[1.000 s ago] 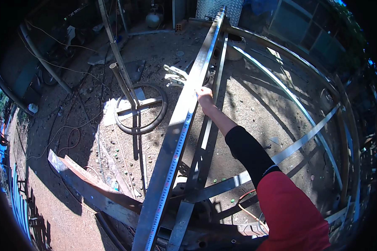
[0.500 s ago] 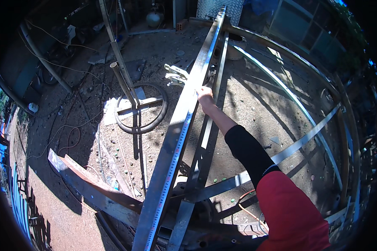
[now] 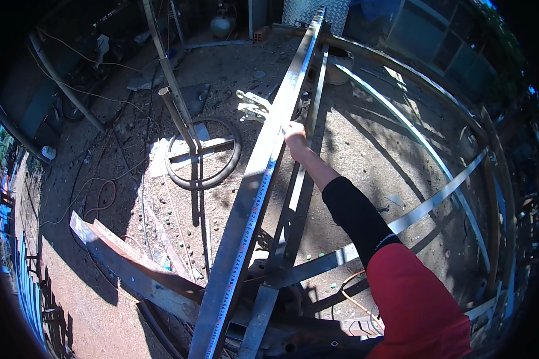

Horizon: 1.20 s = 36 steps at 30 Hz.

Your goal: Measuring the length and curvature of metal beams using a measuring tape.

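A long metal bar (image 3: 254,197) runs from the near edge up and away, with a measuring tape (image 3: 250,221) lying flat along it. Partway up, the right hand (image 3: 294,133) grips the bar's right edge. The left hand is out of sight. Left of the bar, open dirt ground (image 3: 102,197) holds a round metal ring (image 3: 202,152). Right of the bar, curved metal strips (image 3: 425,149) bend across more open ground.

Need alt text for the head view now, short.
A right hand grips the edge of a long steel bar lying along a metal frame above dirt ground; a measuring tape runs along the bar. No left hand shows.
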Each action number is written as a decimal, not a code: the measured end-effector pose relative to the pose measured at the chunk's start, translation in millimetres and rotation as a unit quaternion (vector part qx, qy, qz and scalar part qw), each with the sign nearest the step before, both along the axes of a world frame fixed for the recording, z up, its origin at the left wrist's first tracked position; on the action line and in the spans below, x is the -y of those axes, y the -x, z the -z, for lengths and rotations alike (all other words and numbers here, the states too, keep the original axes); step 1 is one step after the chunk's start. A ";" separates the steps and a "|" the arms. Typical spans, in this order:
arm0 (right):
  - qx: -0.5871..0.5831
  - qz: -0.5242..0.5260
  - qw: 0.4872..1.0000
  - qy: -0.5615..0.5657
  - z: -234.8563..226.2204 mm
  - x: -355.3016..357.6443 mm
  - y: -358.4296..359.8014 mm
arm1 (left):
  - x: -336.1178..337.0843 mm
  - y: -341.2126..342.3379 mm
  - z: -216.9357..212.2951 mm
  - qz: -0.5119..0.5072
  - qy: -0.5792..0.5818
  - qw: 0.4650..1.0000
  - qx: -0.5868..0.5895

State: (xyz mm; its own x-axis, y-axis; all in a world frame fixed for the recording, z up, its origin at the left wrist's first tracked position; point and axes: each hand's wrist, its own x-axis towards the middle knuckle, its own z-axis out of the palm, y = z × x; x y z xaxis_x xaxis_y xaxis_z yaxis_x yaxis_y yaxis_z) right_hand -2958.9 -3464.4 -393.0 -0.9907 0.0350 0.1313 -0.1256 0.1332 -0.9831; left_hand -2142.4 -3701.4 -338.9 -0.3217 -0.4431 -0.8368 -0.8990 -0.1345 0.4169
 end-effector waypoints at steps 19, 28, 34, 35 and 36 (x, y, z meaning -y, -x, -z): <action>0.024 0.035 0.999 -0.026 6.3 1.2 15.4 | -20.2 33.2 -38.2 -0.034 -0.042 0.998 -0.019; 0.018 0.045 0.998 -0.041 11.7 -0.8 24.6 | -8.3 -14.4 17.8 -0.113 -0.091 0.988 0.052; 0.024 0.052 0.997 -0.045 2.0 2.3 15.8 | -18.9 18.2 -13.9 -0.102 -0.084 0.991 0.007; 0.034 0.045 0.997 -0.052 1.1 0.0 16.1 | -19.7 23.1 -16.4 -0.101 -0.085 0.991 0.007; 0.045 0.037 0.997 -0.059 0.5 -0.7 15.6 | -23.0 32.2 -24.3 -0.089 -0.073 0.993 0.001</action>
